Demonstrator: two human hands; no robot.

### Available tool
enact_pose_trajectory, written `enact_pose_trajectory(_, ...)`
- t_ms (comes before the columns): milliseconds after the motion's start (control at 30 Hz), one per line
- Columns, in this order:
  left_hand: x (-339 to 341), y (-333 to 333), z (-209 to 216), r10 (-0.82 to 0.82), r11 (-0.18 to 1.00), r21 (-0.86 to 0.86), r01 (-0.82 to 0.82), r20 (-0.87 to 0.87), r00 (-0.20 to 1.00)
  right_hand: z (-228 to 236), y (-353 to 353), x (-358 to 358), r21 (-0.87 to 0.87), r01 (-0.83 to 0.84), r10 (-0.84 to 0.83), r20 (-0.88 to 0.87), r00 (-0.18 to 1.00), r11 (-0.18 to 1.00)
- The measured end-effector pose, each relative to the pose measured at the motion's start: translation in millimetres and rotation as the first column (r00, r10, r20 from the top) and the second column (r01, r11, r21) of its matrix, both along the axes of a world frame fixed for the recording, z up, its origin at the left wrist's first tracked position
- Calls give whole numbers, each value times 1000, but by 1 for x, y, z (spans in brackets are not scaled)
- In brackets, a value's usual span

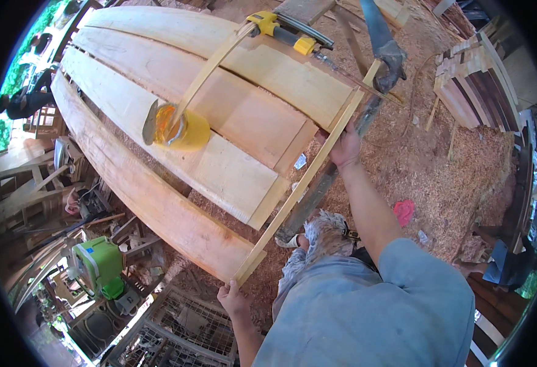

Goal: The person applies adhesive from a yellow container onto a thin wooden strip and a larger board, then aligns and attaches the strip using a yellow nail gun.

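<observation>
A long thin wooden strip lies across the near ends of several wide, pale wooden boards. My left hand is closed on the strip's lower end, with the thumb on top. Farther up, my right hand grips the same strip; its fingertips are hidden under the strip and the board ends. A yellow pot with orange glue-like stuff inside sits tilted on the middle boards, and a long thin wooden stick stands in it. A yellow and black power tool lies on the far board.
A blue-handled tool is beyond the strip's far end. Stacked wood pieces stand at the right. Wood shavings cover the floor, with a pink scrap on them. A green machine and a wire rack are at lower left.
</observation>
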State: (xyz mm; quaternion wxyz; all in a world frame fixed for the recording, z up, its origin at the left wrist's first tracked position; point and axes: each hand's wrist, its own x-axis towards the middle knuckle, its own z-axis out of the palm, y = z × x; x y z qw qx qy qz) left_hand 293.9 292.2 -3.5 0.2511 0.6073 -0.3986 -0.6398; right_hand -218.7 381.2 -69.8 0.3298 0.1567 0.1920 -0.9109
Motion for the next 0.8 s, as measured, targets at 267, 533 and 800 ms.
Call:
enact_pose_trajectory(267, -7, -9, 15, 16, 997, 72, -17, 23, 1000, -12, -12, -18, -15, -229, 224, -138, 965, 973)
enact_pose_trajectory(533, -10, -9, 9, 66, 997, 35, -67, 28, 997, -14, -11, -21, 7, -205, 205, 44, 978, 979)
enact_pose_trajectory(800, 11, -7, -15, 106, 994, -13, -107, -36, 994, 17, 8, -12, 257, -28, 2, 100, 995, 966)
